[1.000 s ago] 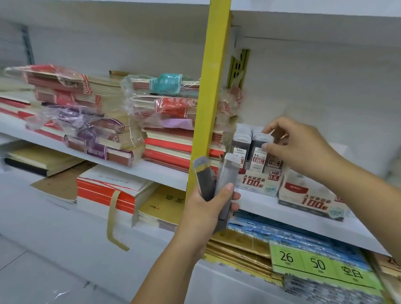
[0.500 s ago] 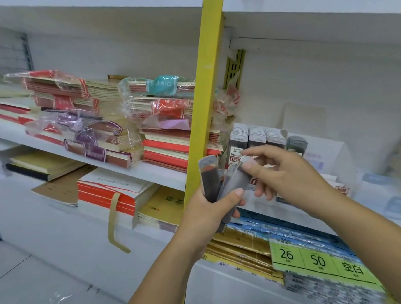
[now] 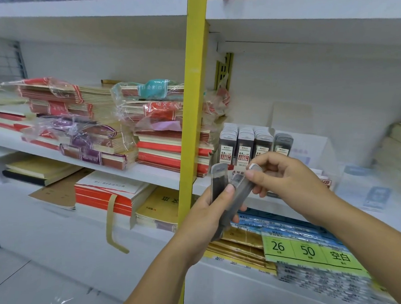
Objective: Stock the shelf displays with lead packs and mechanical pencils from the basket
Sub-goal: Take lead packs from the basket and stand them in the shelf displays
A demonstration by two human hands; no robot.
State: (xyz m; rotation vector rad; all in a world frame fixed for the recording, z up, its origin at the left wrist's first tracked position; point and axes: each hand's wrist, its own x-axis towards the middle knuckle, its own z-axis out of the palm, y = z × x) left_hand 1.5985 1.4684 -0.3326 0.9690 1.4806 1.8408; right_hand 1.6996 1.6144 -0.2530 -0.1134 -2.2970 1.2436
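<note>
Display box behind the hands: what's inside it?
Grey lead packs stand upright in three rows, a single pack beside them. The front of the display box and the packs' lower ends are covered by the right hand and the held packs in the left hand.

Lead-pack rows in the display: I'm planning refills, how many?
4, side by side: left row, second row, third row, right row. Packs behind the front ones may be hidden.

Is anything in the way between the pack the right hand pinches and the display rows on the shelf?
Nothing visible. The right hand pinches a lead pack from the bunch in the left hand, below the display rows; only open air lies between, and the rightmost row looks least full.
</note>
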